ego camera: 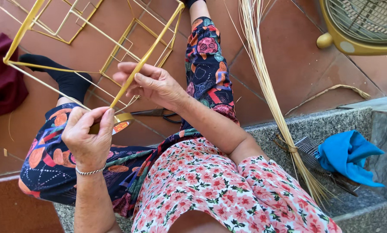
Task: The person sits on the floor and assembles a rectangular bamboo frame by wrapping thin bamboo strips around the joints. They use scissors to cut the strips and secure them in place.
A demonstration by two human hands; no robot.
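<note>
Over my lap, both hands work on a yellow frame (94, 41) built of thin straight rods joined into open squares and triangles. My left hand (87, 136) is closed around a roll of yellow tape (123, 122), thumb and fingers pinched at its upper edge, where a flat yellow strip (147, 56) leaves the roll; holding it low by the knee appears to keep the strip taut. My right hand (152, 84) sits higher, fingers curled loosely over the strip and the rod beneath it, the grip partly closed so that, as I judge it, the strip can slide while staying pressed against the rod. Most of the frame hangs out over the tiled floor (297, 64), tilted away from me, which leaves the near corner within reach of both hands. Scissors (157, 113) lie on the floor just beyond my right wrist. A bundle of pale straw (267, 86) leans across the stone step (323, 123) at my right, near a blue cloth (349, 155). A yellow fan (362, 26) stands well apart at upper right.
</note>
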